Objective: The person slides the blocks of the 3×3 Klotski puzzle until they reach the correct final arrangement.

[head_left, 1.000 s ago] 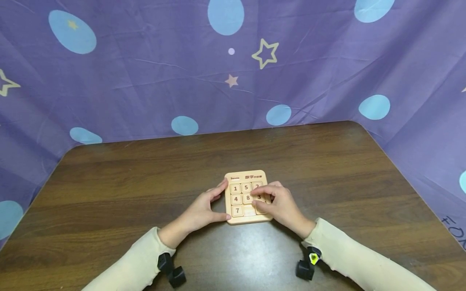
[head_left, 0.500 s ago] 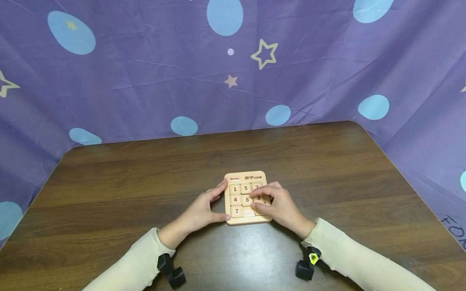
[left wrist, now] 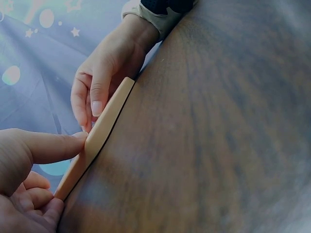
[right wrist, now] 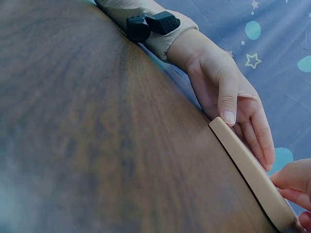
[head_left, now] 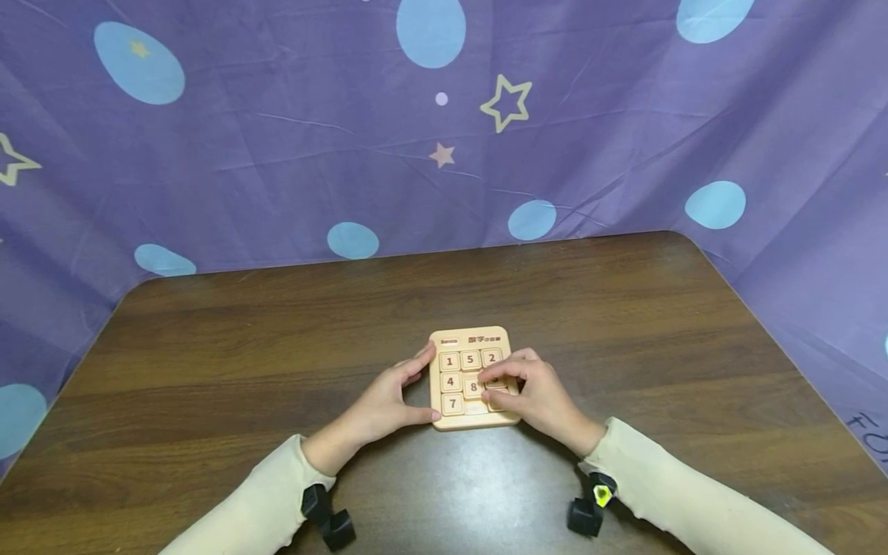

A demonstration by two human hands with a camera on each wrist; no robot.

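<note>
A wooden sliding number puzzle [head_left: 474,422] lies flat on the table in the head view. My left hand [head_left: 380,397] holds its left side, thumb at the near corner and fingers towards the far corner. In the left wrist view the left thumb [left wrist: 56,147] touches the puzzle's edge. My right hand [head_left: 544,393] reaches over the right side, its index finger and thumb bent over the tiles. Their tips touch or nearly touch the 8 tile [head_left: 473,387], which sits lower than the 4 tile [head_left: 450,381]. Beneath the 8 is a gap. Right-column tiles are partly hidden.
The brown wooden table [head_left: 277,331] spreads around the puzzle. Behind it hangs a purple curtain [head_left: 291,169] with blue spots and stars. Black wrist cameras [head_left: 327,518] are strapped at both sleeves.
The 8 tile has slid a little towards the near side, into the gap below it. The right index finger has shifted slightly with it, baring the 2 tile. My left hand stays put.
</note>
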